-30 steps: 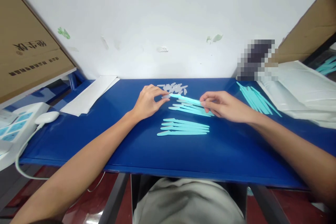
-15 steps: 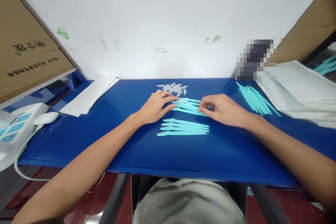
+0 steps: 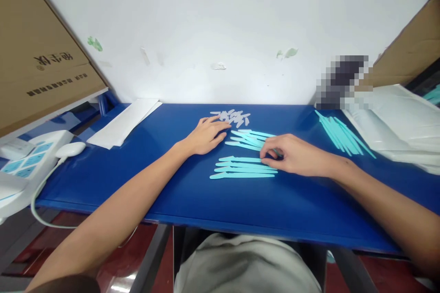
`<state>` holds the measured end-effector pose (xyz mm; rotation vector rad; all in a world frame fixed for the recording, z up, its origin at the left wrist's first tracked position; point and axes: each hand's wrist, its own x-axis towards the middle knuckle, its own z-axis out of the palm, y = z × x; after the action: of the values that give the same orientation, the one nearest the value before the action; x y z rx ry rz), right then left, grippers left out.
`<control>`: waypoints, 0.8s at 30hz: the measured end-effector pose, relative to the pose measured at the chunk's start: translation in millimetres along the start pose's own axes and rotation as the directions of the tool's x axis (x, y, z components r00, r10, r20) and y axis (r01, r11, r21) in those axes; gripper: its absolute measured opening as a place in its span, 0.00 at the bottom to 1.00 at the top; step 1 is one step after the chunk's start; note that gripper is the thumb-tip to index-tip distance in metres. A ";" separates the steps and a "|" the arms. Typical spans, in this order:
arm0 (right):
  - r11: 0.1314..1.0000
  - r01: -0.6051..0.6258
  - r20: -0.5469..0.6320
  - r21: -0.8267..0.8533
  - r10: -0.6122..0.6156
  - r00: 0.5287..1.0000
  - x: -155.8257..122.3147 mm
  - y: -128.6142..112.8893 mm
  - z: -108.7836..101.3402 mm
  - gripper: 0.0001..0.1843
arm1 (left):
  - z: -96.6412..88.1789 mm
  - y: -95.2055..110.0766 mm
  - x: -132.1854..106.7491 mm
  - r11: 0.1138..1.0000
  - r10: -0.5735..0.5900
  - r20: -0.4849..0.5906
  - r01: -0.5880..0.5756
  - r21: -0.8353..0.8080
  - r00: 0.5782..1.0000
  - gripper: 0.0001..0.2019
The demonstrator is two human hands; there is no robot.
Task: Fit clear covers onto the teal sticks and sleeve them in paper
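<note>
My left hand point(image 3: 207, 135) lies palm down, fingers stretched and apart, its fingertips at the edge of a heap of small whitish translucent blade caps point(image 3: 237, 118). Several turquoise eyebrow razors point(image 3: 244, 176) lie side by side in a front row, heads to the left. My right hand point(image 3: 287, 153) has its thumb and index finger pinched at the handle end of the rearmost razor in that row. Its fingers partly hide that end. Just behind, a looser group of turquoise razors point(image 3: 249, 139) fans out between the caps and the front row, partly covered by my right hand.
Another pile of turquoise razors point(image 3: 340, 133) lies at right beside white plastic bags point(image 3: 385, 121). White paper sheets point(image 3: 125, 123) are at back left. A white power strip point(image 3: 41, 165) with a cabled charger point(image 3: 70, 149) stands left, under a cardboard box point(image 3: 44, 55). A white wall point(image 3: 192, 23) closes the back.
My right hand has come from the loose group toward the front row. My left hand has drawn off the loose razors and now lies by the caps. The view has shifted slightly.
</note>
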<state>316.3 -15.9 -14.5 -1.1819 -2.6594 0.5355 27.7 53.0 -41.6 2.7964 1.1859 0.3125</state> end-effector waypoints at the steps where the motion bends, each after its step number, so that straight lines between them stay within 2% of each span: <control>1: 1.000 -0.011 -0.001 0.014 0.011 1.000 0.3 0.9 0.2 0.13 | -0.5 1.0 -1.0 1.000 0.007 -0.027 -0.007 0.014 1.000 0.22; 7: 0.995 -0.091 0.074 0.036 0.088 0.993 -1.4 1.7 -4.2 0.09 | -1.7 1.9 -3.4 0.993 0.030 -0.174 -0.009 0.119 0.984 0.19; 10: 0.993 -0.118 0.100 0.028 0.114 0.988 -3.0 -0.7 -7.8 0.08 | -0.6 0.8 -3.2 0.991 0.040 -0.197 -0.014 0.133 0.979 0.19; 16: 0.971 -0.167 -0.054 0.169 0.178 0.982 -4.8 -3.0 -12.4 0.08 | 0.0 -1.6 -3.6 0.988 0.036 -0.114 -0.018 0.154 0.993 0.20; 20: 0.930 -0.223 -0.122 0.292 0.267 0.956 -4.5 -0.4 -14.1 0.08 | -3.0 -2.0 -5.7 0.993 0.054 -0.142 -0.039 0.108 0.988 0.16; 24: 0.908 -0.220 -0.200 0.355 0.304 0.931 -3.8 3.2 -13.4 0.08 | -6.2 1.0 -6.9 0.997 0.038 -0.179 -0.025 0.074 0.983 0.10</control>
<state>325.1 -13.4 -3.5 -1.4048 -2.1089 0.7788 22.4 47.4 -36.4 2.9029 1.2113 0.5470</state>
